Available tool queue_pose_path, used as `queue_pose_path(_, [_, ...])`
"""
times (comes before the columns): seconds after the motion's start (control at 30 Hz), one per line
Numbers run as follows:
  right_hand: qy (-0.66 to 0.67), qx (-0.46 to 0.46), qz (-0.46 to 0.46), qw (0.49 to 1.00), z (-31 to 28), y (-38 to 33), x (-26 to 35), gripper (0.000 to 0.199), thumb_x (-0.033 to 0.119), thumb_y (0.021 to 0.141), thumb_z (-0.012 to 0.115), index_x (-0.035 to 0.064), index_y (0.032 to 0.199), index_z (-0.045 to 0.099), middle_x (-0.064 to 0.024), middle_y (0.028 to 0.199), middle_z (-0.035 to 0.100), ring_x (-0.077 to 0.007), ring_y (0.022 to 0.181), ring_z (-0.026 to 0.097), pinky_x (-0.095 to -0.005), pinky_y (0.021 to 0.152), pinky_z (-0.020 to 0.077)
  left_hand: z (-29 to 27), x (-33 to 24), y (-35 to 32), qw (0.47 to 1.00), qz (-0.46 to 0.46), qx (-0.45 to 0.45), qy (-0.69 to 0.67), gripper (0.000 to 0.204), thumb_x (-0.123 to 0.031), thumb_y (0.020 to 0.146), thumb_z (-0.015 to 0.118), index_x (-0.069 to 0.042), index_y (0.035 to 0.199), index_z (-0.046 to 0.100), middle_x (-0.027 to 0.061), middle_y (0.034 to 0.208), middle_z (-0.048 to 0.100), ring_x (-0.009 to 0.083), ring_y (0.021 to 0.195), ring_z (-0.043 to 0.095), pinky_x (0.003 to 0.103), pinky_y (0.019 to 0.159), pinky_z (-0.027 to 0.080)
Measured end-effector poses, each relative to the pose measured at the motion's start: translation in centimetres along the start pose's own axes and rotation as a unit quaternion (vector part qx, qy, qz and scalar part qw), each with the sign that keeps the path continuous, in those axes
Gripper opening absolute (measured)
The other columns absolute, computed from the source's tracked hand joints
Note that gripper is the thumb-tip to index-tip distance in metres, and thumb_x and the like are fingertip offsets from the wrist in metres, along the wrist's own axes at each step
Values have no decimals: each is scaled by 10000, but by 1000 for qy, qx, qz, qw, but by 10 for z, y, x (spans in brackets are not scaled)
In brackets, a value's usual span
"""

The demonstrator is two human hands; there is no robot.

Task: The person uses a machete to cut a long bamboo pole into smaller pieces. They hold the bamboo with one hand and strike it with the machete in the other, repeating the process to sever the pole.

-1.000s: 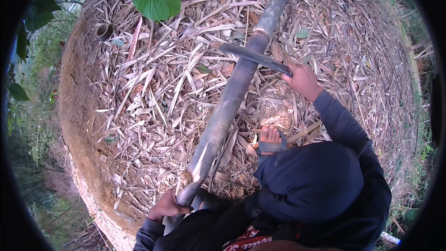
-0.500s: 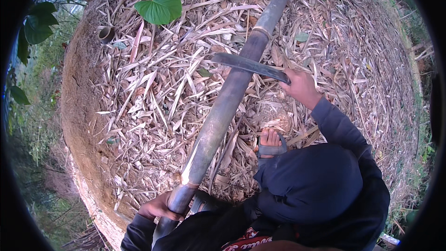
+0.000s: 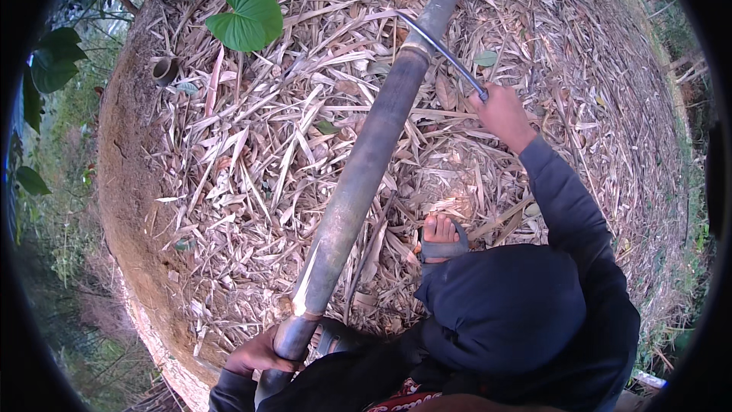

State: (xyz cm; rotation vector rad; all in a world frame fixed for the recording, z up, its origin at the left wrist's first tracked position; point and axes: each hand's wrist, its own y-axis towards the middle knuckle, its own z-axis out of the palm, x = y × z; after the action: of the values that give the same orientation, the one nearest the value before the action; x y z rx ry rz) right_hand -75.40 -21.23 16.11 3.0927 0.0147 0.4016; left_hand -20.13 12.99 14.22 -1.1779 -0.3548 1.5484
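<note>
Right hand [image 3: 502, 113] fingers clenched on blade [image 3: 442, 52] handle; left hand [image 3: 255, 352] fingers wrap bamboo pole [image 3: 366, 168]. Risk: blade glancing off, toward sandalled foot [image 3: 441, 233].

Ground covered in a thick litter of dry pale bamboo leaves and husks [image 3: 252, 175]. Large green heart-shaped leaf [image 3: 245, 15] on a thin stem at upper left. Short hollow cut bamboo stump [image 3: 164, 70] near the bare brown earth edge [image 3: 126, 183] at left. Dark green foliage [image 3: 49, 69] beyond that edge. Small green fallen leaf [image 3: 485, 57] lying on the litter at upper right.
</note>
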Motion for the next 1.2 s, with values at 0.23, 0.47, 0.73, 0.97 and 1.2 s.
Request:
queue_pose_path(0.23, [-1, -30, 10, 999, 14, 9, -26, 342, 344, 902, 657, 3, 919, 683, -218, 718, 673, -433, 726, 680, -527, 712, 546, 5, -37, 4, 977, -22, -134, 164, 681, -144, 615, 983, 34, 1176, 640, 112, 1036, 734, 174, 916, 678, 339, 875, 555])
queue_pose_path(0.47, [94, -41, -29, 994, 43, -16, -6, 302, 294, 885, 681, -2, 827, 674, -220, 639, 636, -417, 614, 660, -499, 624, 540, -5, -36, -7, 997, -15, -26, 69, 588, -37, 638, 941, -14, 1147, 648, 58, 984, 720, 163, 912, 677, 353, 869, 556])
queue_pose_path(0.73, [85, -9, -66, 994, 32, -18, 17, 316, 285, 882, 696, -25, 829, 668, -229, 654, 643, -415, 633, 667, -501, 632, 531, -18, -46, -21, 987, -37, 148, -55, 440, 1, 721, 858, -2, 1098, 632, 98, 939, 700, 211, 869, 693, 359, 815, 555])
queue_pose_path(0.97, [51, -23, -120, 991, 37, -14, 13, 323, 301, 895, 670, -20, 853, 677, -236, 689, 659, -433, 670, 672, -529, 695, 543, -18, -51, -18, 991, -60, 117, -27, 448, -28, 721, 858, 1, 1103, 626, 110, 924, 697, 246, 872, 698, 396, 824, 566])
queue_pose_path(1.2, [29, -17, -95, 995, 30, -2, 0, 379, 376, 882, 708, -3, 886, 689, -214, 663, 661, -413, 657, 684, -518, 648, 552, -22, -46, -9, 989, -53, 129, -41, 471, -51, 716, 869, -10, 1110, 614, 109, 929, 693, 227, 866, 680, 383, 819, 545])
